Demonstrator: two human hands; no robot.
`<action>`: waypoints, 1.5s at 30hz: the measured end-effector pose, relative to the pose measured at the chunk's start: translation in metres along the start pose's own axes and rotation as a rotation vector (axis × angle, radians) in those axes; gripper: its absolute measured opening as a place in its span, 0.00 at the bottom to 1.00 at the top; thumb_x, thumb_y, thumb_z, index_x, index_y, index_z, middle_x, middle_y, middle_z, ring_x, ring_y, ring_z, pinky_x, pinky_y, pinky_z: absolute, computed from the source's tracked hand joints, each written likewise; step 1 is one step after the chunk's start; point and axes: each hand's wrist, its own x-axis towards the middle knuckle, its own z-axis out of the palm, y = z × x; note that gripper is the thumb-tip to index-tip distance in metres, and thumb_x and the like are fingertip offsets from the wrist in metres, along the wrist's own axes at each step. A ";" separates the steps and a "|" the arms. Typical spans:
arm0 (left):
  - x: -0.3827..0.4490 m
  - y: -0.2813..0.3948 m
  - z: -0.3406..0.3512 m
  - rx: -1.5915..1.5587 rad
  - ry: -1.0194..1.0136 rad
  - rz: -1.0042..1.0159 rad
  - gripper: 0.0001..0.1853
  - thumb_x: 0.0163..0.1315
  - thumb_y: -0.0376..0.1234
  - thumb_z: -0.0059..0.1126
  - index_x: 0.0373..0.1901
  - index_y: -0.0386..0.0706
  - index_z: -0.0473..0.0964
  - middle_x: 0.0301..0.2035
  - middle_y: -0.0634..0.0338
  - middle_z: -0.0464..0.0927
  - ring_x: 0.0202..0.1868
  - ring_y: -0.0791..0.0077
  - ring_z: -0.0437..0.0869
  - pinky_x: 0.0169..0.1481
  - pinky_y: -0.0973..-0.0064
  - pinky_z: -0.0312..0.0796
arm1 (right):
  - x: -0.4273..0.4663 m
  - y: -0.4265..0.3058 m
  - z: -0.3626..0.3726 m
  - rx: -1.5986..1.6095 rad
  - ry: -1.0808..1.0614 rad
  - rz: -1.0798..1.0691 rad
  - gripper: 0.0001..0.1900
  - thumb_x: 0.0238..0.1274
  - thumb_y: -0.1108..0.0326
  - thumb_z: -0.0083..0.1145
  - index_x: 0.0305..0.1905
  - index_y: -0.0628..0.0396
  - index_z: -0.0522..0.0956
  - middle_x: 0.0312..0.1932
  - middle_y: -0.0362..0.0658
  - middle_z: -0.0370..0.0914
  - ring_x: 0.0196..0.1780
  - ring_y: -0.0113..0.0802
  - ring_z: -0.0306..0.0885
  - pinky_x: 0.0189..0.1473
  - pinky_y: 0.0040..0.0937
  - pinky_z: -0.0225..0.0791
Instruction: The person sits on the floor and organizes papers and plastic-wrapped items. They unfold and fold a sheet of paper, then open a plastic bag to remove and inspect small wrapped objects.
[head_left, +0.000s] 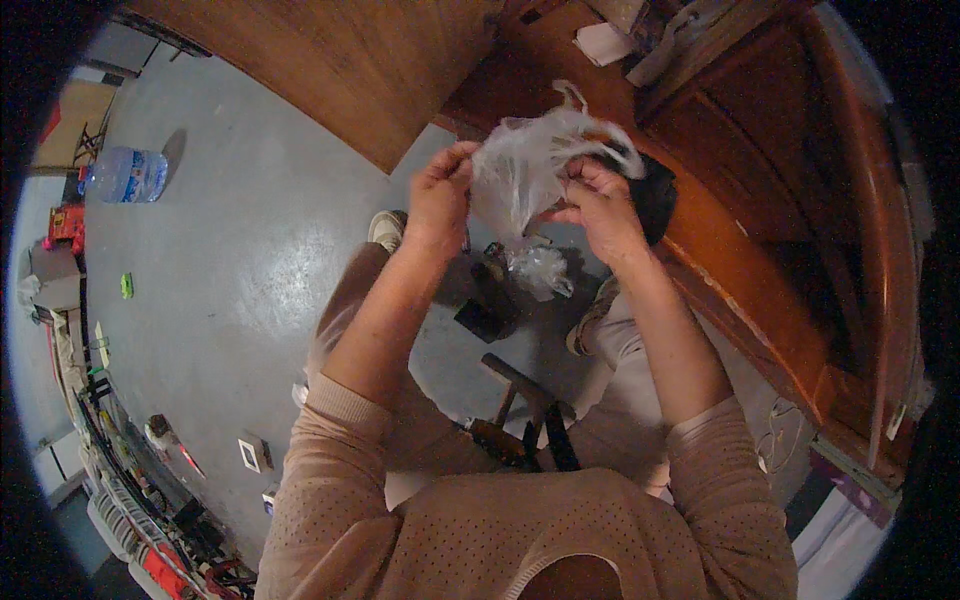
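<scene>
A thin translucent plastic bag (517, 172) hangs crumpled between my two hands, above the floor and between my knees. My left hand (444, 196) pinches its left edge. My right hand (600, 201) has its fingers closed on the bag's right side, where white handle-like strips stand up. Behind my right hand is a black object (660, 196), partly hidden, whose kind I cannot tell. Below the bag, a second crumpled clear plastic bag (541, 270) lies near the floor beside dark items (484, 319) that are too blurred to name.
A wooden panel (360, 75) reaches in from the top. Reddish-brown wooden furniture (757, 285) stands on the right. On the grey floor at left are a large water bottle (129, 175), a small green object (127, 285) and a small box (255, 454). Varied items line the far left.
</scene>
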 end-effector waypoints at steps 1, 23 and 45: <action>-0.007 0.006 0.019 -0.007 -0.005 -0.122 0.13 0.62 0.34 0.48 0.47 0.41 0.70 0.38 0.61 0.75 0.38 0.73 0.75 0.44 0.79 0.66 | -0.003 -0.004 -0.002 -0.013 0.030 0.005 0.14 0.54 0.67 0.50 0.46 0.60 0.73 0.42 0.44 0.75 0.45 0.36 0.74 0.42 0.35 0.71; -0.009 0.002 0.002 -0.296 0.236 -0.205 0.18 0.56 0.23 0.37 0.48 0.43 0.68 0.41 0.58 0.74 0.39 0.70 0.75 0.41 0.74 0.68 | 0.036 0.004 -0.079 0.882 0.454 0.178 0.07 0.53 0.73 0.45 0.37 0.59 0.72 0.31 0.41 0.74 0.31 0.29 0.71 0.30 0.22 0.66; -0.034 0.010 0.061 0.643 -0.160 0.169 0.40 0.45 0.45 0.66 0.58 0.39 0.59 0.49 0.50 0.71 0.49 0.55 0.74 0.55 0.69 0.63 | 0.020 0.020 -0.034 0.276 0.232 -0.219 0.10 0.55 0.67 0.54 0.42 0.57 0.74 0.39 0.42 0.76 0.41 0.33 0.74 0.43 0.29 0.68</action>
